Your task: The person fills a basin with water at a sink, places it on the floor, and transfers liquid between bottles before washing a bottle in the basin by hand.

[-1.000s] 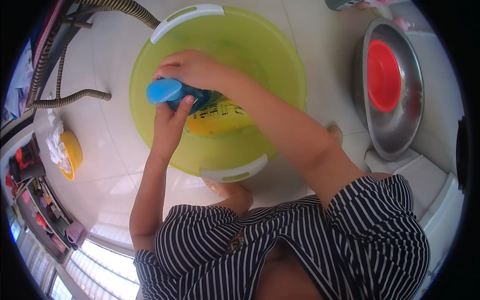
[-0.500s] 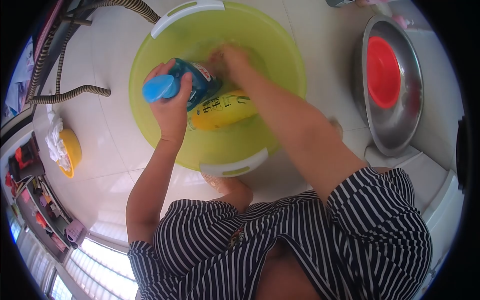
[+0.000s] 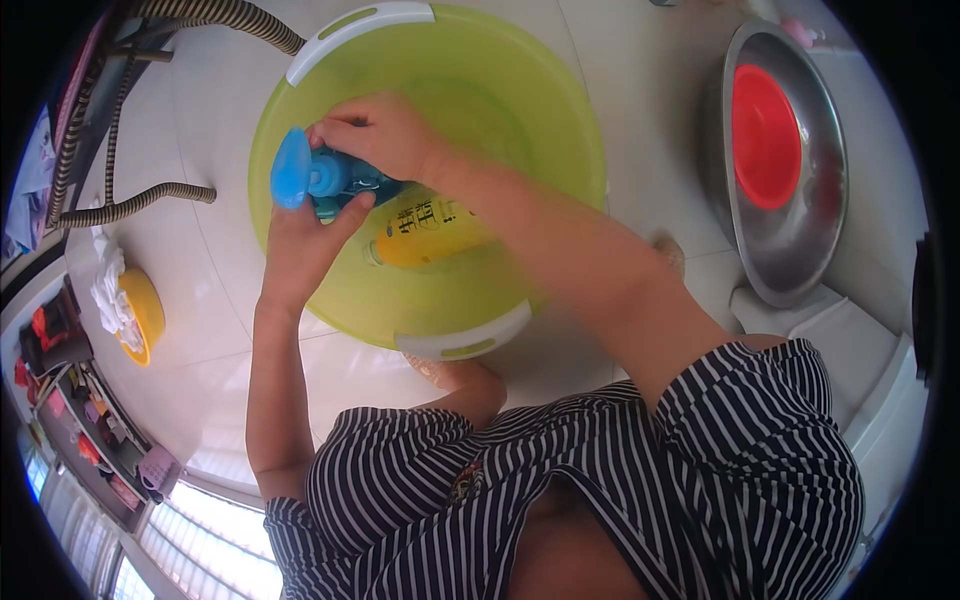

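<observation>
A blue pump bottle (image 3: pixel 350 178) with a light-blue pump head is held tilted over the green tub (image 3: pixel 555 130), its pump end toward the tub's left rim. My left hand (image 3: pixel 305 240) is wrapped round the bottle near its neck, thumb on the near side. My right hand (image 3: pixel 390 132) is closed over the bottle's far upper side, fingers bent against it close to the neck; its fingertips are partly hidden. Beneath my right forearm, a yellow bottle (image 3: pixel 435 235) with dark lettering lies on its side in the tub.
A metal basin (image 3: pixel 822 200) holding a red bowl (image 3: pixel 768 135) leans at the right. At the left are a yellow basin (image 3: pixel 146 305) with white cloth, a striped tubular frame (image 3: pixel 180 190) and a shelf of items (image 3: pixel 90 430).
My right hand has come up from the bottle's lower part inside the tub to its neck end. The bottle has turned in my left hand, so the pump head points another way.
</observation>
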A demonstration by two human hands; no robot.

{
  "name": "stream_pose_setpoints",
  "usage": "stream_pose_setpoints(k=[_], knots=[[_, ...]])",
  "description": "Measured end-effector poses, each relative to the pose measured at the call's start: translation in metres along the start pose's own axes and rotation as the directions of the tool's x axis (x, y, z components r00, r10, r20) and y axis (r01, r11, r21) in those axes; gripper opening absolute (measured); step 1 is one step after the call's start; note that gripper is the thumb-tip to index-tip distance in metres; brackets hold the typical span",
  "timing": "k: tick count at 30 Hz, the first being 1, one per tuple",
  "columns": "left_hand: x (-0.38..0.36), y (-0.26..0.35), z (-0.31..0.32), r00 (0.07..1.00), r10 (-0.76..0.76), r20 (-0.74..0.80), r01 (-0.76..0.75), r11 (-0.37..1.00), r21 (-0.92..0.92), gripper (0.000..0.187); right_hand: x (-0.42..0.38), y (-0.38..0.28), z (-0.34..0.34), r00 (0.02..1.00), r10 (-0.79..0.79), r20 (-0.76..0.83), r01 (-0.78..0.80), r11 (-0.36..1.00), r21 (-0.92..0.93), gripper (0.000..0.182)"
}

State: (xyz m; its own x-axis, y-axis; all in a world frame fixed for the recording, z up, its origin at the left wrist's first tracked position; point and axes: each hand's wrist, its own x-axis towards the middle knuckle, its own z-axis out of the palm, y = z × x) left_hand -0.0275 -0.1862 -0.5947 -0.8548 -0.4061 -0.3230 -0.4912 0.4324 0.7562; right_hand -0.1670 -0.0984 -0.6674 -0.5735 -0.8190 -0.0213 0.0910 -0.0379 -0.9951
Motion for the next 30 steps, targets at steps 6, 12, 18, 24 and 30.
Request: stream_pose_setpoints(k=[6,12,18,24,30], knots=[[-0.014,0.005,0.02,0.981,0.004,-0.195,0.051,0.959,0.277,0.092,0.022,0.066,-0.012,0.892,-0.145,-0.429,0.038,0.968,-0.248,0.03],[-0.024,-0.001,0.023,0.956,0.122,-0.266,0.039,0.847,0.53,0.096,-0.002,0.097,-0.036,0.605,0.638,-0.476,-0.597,0.759,0.26,0.029],[-0.019,0.002,0.025,0.975,-0.059,-0.215,0.195,0.692,0.695,0.081,-0.029,0.007,0.027,0.94,0.129,-0.315,-0.035,0.957,0.288,0.026],[-0.015,0.001,0.024,0.98,0.083,-0.183,0.006,0.898,0.439,0.07,0.001,-0.001,0.015,0.963,0.266,-0.031,-0.267,0.949,-0.168,0.032],[-0.005,-0.013,0.031,0.93,0.135,-0.342,-0.082,0.983,0.163,0.067,0.018,0.094,-0.012,0.904,0.136,-0.404,-0.253,0.934,-0.252,0.031]])
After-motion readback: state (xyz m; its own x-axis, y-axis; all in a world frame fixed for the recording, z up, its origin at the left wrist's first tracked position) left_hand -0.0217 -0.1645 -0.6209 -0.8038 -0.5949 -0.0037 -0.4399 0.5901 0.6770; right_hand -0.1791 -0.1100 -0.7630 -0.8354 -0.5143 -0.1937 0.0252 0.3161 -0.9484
